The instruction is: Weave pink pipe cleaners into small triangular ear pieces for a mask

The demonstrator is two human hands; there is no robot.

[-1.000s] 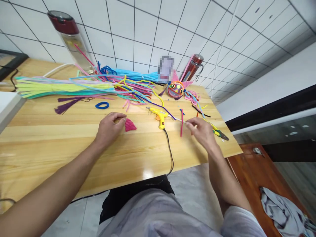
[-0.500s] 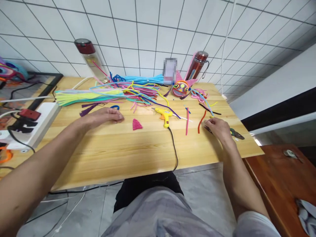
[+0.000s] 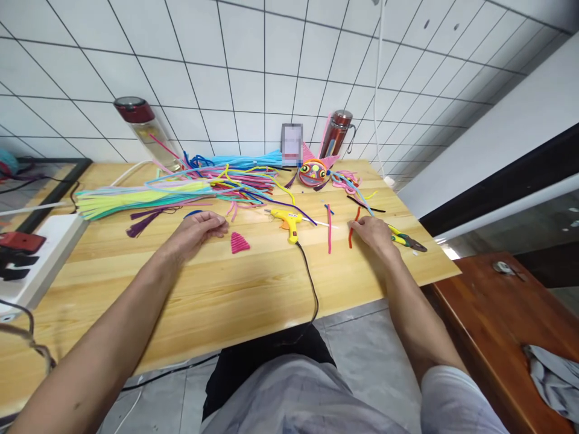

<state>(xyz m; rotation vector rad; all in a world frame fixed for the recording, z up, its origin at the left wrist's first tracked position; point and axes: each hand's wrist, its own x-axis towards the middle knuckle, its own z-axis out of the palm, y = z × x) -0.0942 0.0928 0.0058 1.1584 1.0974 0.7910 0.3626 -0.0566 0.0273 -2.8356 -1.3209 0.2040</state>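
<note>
The right hand (image 3: pixel 373 232) has just slid over from beside the pliers (image 3: pixel 409 241), and now its fingertips are at the red fuzzy stick (image 3: pixel 351 238) on the desk (image 3: pixel 217 289). Its thumb and fingers are close together, but you cannot tell if they pinch the stick. That seems to mean the work is now about the red stick. The pink fuzzy stick (image 3: pixel 330 232) lies a bit to its left, all by itself. The left hand (image 3: pixel 196 232) has come back near the striped pink piece (image 3: pixel 239 243) but does not touch it, and its fingers are softly curled; nothing shows in them. It partly hides the blue ring (image 3: pixel 193 213). The yellow glue gun (image 3: pixel 291 223) lies between the two hands, with neither touching it.
</note>
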